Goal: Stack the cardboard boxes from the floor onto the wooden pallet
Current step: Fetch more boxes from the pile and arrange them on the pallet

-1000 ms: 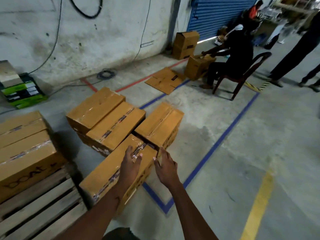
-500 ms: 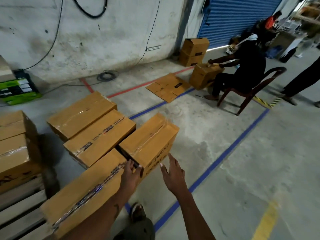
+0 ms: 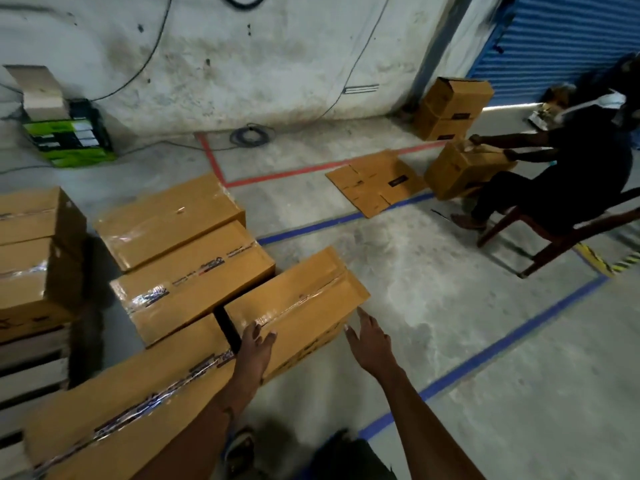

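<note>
Head view: Over the last second both hands have left the near box (image 3: 114, 420) for the target box (image 3: 298, 303), which lies on the floor right of the wooden pallet (image 3: 31, 372). A lift looks imminent. Left hand (image 3: 254, 344) rests on its near edge, fingers relaxed; right hand (image 3: 369, 337) hovers beside it, fingers extended, holding nothing. Its long axis points up-right, away from the pallet.
</note>
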Demonstrator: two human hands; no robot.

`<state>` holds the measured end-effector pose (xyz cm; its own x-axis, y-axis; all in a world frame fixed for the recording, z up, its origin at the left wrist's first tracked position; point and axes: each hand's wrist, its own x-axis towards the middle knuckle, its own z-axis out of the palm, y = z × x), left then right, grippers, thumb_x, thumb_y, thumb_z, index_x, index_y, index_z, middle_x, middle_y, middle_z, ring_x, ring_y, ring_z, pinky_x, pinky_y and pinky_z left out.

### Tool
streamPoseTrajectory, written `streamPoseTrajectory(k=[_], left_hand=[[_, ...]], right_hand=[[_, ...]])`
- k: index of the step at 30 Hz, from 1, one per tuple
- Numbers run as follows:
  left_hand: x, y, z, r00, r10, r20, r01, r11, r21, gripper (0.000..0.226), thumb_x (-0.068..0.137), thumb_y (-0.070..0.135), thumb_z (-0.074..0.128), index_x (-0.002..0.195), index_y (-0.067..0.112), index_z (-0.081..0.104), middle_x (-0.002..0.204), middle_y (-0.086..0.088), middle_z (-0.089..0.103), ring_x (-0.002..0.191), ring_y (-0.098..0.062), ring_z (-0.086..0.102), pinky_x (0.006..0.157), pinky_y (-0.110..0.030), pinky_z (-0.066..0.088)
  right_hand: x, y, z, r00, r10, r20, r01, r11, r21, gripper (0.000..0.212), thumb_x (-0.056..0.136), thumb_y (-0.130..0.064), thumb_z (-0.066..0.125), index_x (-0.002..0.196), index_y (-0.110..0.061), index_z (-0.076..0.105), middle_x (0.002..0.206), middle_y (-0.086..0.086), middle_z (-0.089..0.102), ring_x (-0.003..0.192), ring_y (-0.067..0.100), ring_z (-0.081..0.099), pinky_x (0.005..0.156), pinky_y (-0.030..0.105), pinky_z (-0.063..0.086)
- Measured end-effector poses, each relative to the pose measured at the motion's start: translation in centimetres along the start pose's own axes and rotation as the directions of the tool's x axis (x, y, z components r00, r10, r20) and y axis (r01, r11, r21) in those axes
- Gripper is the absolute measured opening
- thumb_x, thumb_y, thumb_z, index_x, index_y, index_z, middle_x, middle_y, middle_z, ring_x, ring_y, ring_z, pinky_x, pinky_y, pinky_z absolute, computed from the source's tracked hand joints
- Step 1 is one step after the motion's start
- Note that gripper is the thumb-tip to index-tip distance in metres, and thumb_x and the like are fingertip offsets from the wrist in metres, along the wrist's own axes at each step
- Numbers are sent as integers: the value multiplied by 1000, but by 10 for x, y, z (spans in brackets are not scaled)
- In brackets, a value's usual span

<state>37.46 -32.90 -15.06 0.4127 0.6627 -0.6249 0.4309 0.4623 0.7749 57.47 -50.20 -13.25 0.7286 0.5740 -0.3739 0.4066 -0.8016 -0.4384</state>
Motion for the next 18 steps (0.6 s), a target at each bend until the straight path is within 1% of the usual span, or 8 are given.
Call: streamPoseTrajectory(k=[2,4,7,10,12,14,16,18], left_hand=[[12,7,18,999,-31,-31,31,1000,-5,67,104,32,62,163,24,30,166,-7,37,149,-34,39,116,-51,38],[30,11,38,993,-56,-100,54,998,-29,66,104,36,61,162,24,31,166,-6,36,149,-33,38,116,-51,37],[61,8,62,988,-30,-152,17,996,-87,69,104,40,61,163,22,29,169,-5,32,152,-30,35,116,-48,37],[96,-5,83,975,-13,-221,-8,996,-94,81,99,48,64,164,20,26,170,-7,29,153,-31,33,117,-46,38],[116,-22,93,962,-25,-272,-4,994,-108,83,98,49,65,165,19,25,171,-6,27,155,-29,31,116,-43,37],[137,-48,102,951,-92,-296,65,993,-98,80,101,44,64,165,18,24,171,-6,26,155,-29,30,118,-44,37],[155,-77,109,937,-150,-315,129,988,-85,82,101,43,66,166,16,23,172,-8,25,156,-31,29,120,-47,37],[174,-101,114,922,-176,-345,169,984,-51,84,100,42,67,166,12,23,171,-12,25,155,-33,30,120,-46,36]], right_hand=[[39,12,-9,998,-28,50,29,999,-28,71,109,-53,45,167,-18,23,166,12,37,147,36,43,116,53,33],[84,24,-16,991,-64,114,71,995,-63,71,109,-52,45,167,-18,23,167,11,36,148,35,43,117,52,32],[152,47,-17,975,-121,185,142,984,-106,70,109,-51,46,168,-18,24,168,12,35,150,35,41,118,53,32],[218,70,-10,953,-155,259,200,967,-157,70,110,-49,47,168,-17,25,168,12,36,152,34,39,118,52,31],[252,84,-3,939,-185,291,248,949,-195,70,110,-48,47,167,-16,25,168,13,36,152,34,39,119,51,31],[285,101,7,926,-176,334,258,941,-220,70,110,-46,48,167,-14,25,168,14,35,152,35,38,120,52,29],[316,117,20,923,-174,345,266,933,-242,69,110,-45,50,166,-12,27,167,17,35,151,37,38,119,51,29],[346,130,33,928,-151,342,239,942,-234,70,109,-45,52,166,-11,28,165,20,37,150,40,40,119,52,32]])
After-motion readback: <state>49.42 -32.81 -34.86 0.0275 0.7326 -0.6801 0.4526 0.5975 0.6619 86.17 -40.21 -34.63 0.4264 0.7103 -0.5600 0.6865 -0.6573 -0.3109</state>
